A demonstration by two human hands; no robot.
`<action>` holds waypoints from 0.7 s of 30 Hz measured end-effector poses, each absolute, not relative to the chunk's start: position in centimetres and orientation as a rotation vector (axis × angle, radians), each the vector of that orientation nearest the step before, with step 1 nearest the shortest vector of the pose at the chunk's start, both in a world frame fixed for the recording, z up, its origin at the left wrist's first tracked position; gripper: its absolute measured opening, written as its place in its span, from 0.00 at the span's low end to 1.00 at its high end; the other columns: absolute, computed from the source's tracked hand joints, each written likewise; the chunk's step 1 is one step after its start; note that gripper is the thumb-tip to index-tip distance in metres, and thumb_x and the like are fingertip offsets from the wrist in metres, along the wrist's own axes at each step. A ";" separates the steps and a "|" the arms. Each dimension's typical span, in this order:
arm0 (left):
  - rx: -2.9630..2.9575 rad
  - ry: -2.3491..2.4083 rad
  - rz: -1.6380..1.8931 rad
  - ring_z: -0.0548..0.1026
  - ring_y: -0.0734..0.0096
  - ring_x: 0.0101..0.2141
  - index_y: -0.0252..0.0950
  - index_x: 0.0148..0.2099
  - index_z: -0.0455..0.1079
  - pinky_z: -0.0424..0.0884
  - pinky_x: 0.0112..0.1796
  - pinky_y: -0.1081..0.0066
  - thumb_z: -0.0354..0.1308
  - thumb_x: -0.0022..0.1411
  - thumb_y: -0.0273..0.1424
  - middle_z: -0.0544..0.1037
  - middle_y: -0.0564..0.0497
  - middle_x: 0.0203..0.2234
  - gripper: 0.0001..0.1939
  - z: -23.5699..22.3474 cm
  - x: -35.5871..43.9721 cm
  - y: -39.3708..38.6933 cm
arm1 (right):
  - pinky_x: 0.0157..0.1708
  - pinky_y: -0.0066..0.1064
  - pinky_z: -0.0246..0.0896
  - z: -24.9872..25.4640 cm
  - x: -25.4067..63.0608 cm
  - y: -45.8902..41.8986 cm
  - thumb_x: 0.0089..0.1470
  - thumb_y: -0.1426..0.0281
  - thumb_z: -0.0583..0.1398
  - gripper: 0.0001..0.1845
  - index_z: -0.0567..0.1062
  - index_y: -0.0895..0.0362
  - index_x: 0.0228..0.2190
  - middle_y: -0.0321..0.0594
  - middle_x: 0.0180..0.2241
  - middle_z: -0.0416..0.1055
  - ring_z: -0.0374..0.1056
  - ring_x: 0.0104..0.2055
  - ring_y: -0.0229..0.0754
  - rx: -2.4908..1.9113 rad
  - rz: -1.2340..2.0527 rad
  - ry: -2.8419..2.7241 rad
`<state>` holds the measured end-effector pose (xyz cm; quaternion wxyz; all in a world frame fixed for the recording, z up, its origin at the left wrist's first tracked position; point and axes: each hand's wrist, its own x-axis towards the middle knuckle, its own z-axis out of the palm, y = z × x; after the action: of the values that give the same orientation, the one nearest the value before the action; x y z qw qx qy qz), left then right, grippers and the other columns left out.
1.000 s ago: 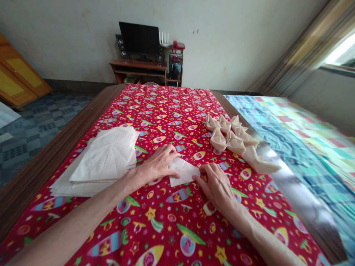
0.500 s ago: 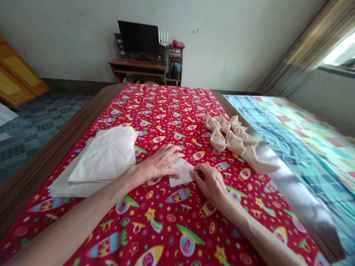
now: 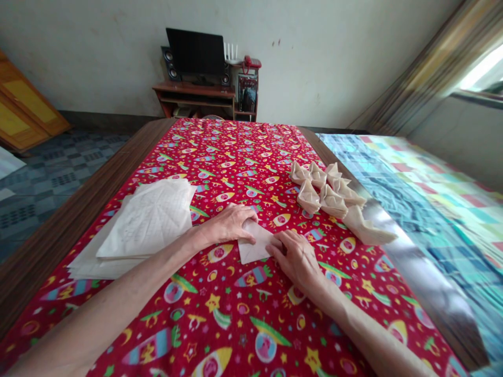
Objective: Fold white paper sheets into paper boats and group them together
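Note:
A small folded sheet of white paper (image 3: 252, 250) lies on the red patterned cloth between my hands. My left hand (image 3: 232, 224) grips its upper left corner, the thumb on top and the fingers curled along the far edge. At the right corner, my right hand (image 3: 295, 257) pinches the paper between thumb and bent fingers. Part of the paper is hidden beneath the fingers of both hands. To the right stand several folded paper boats (image 3: 333, 201) grouped in rows.
A stack of creased white paper sheets (image 3: 147, 222) rests left of my left hand. The red cloth (image 3: 220, 324) covers a dark wooden table (image 3: 133, 141). Beyond it stands a desk (image 3: 196, 93) with a monitor (image 3: 195, 53). A checked bedspread (image 3: 408, 183) lies on the right.
My left fingers have closed from a spread position onto the paper's upper left corner. My right hand has shifted slightly, its fingers lying further over the right corner.

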<state>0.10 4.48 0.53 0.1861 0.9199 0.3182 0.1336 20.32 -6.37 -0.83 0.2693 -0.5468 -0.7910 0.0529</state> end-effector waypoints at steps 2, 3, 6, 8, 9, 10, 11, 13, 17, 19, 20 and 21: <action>2.601 0.900 0.361 0.72 0.67 0.36 0.38 0.40 0.70 0.63 0.37 0.71 0.68 0.48 0.41 0.75 0.54 0.33 0.20 0.8 0.0 4.5 | 0.29 0.29 0.54 -1.0 20.4 -6.2 0.56 0.68 0.58 0.10 0.66 0.54 0.24 0.35 0.25 0.66 0.62 0.28 0.39 -1.477 0.170 -2.129; 2.611 0.918 0.346 0.73 0.67 0.36 0.38 0.40 0.70 0.63 0.36 0.72 0.67 0.48 0.42 0.75 0.55 0.33 0.19 0.9 0.0 4.4 | 0.29 0.29 0.54 -1.0 20.5 -6.0 0.56 0.69 0.58 0.09 0.67 0.55 0.24 0.35 0.25 0.67 0.62 0.28 0.38 -1.474 0.180 -2.124; 2.626 1.048 0.314 0.73 0.67 0.34 0.39 0.37 0.71 0.62 0.34 0.72 0.66 0.50 0.43 0.76 0.54 0.30 0.16 1.1 -0.1 3.4 | 0.29 0.29 0.54 -0.8 21.1 -5.2 0.57 0.70 0.58 0.07 0.69 0.55 0.27 0.37 0.27 0.67 0.62 0.29 0.39 -1.432 0.187 -2.140; 2.606 1.174 0.331 0.73 0.67 0.31 0.38 0.35 0.71 0.61 0.32 0.72 0.63 0.54 0.43 0.76 0.54 0.27 0.14 1.1 -0.2 2.4 | 0.30 0.29 0.55 -0.4 21.6 -4.2 0.58 0.70 0.57 0.05 0.70 0.55 0.29 0.37 0.28 0.68 0.63 0.30 0.39 -1.368 0.162 -2.203; 2.593 1.234 0.351 0.73 0.68 0.29 0.38 0.33 0.71 0.61 0.31 0.72 0.62 0.55 0.43 0.75 0.54 0.26 0.13 1.1 -0.3 1.9 | 0.31 0.30 0.56 -0.3 21.8 -3.7 0.58 0.70 0.56 0.05 0.70 0.56 0.30 0.38 0.28 0.68 0.63 0.31 0.40 -1.315 0.144 -2.266; 2.588 1.277 0.376 0.73 0.68 0.29 0.38 0.33 0.71 0.61 0.31 0.72 0.62 0.56 0.42 0.75 0.54 0.25 0.12 1.1 -0.3 1.3 | 0.33 0.30 0.56 -0.1 22.0 -3.2 0.58 0.71 0.56 0.05 0.70 0.56 0.31 0.39 0.29 0.69 0.63 0.33 0.40 -1.266 0.128 -2.321; 2.592 1.299 0.408 0.73 0.68 0.29 0.38 0.32 0.70 0.61 0.31 0.72 0.62 0.56 0.41 0.75 0.54 0.25 0.12 1.1 -0.3 0.9 | 0.34 0.30 0.57 0.0 22.2 -2.8 0.59 0.71 0.56 0.05 0.71 0.56 0.31 0.39 0.30 0.69 0.64 0.34 0.40 -1.236 0.130 -2.357; 2.599 1.294 0.479 0.73 0.69 0.31 0.37 0.33 0.70 0.62 0.33 0.72 0.62 0.57 0.38 0.76 0.54 0.28 0.10 1.1 -0.3 0.3 | 0.36 0.31 0.57 0.1 22.4 -2.2 0.58 0.70 0.56 0.04 0.71 0.56 0.32 0.40 0.32 0.69 0.64 0.36 0.40 -1.204 0.177 -2.370; 2.549 1.221 0.558 0.72 0.71 0.31 0.37 0.32 0.69 0.63 0.33 0.73 0.63 0.56 0.35 0.75 0.54 0.30 0.08 0.9 -0.3 0.4 | 0.36 0.32 0.59 -0.3 22.2 -2.1 0.55 0.68 0.60 0.05 0.72 0.56 0.33 0.40 0.33 0.69 0.65 0.36 0.41 -1.247 0.309 -2.271; 2.513 1.209 0.561 0.72 0.72 0.31 0.37 0.32 0.70 0.62 0.32 0.74 0.64 0.55 0.35 0.74 0.54 0.29 0.08 0.7 -0.2 0.8 | 0.35 0.31 0.60 -0.5 22.0 -2.2 0.54 0.68 0.61 0.04 0.72 0.56 0.32 0.39 0.33 0.70 0.65 0.35 0.41 -1.272 0.345 -2.209; 2.496 1.209 0.557 0.72 0.72 0.30 0.37 0.31 0.70 0.62 0.32 0.74 0.64 0.55 0.35 0.74 0.55 0.28 0.08 0.5 -0.3 1.0 | 0.34 0.31 0.60 -0.6 21.9 -2.2 0.53 0.69 0.61 0.04 0.73 0.56 0.32 0.39 0.32 0.70 0.66 0.35 0.40 -1.278 0.365 -2.182; 2.478 1.207 0.549 0.72 0.72 0.30 0.37 0.31 0.71 0.62 0.31 0.74 0.64 0.55 0.34 0.74 0.55 0.28 0.07 0.5 -0.4 1.2 | 0.34 0.30 0.60 -0.6 21.9 -2.1 0.54 0.70 0.61 0.03 0.73 0.57 0.31 0.38 0.31 0.70 0.66 0.34 0.40 -1.277 0.385 -2.163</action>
<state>-0.36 1.20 0.46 0.1647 0.8697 0.4234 0.1927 21.87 -2.12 -0.61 0.2957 -0.4799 -0.8132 0.1447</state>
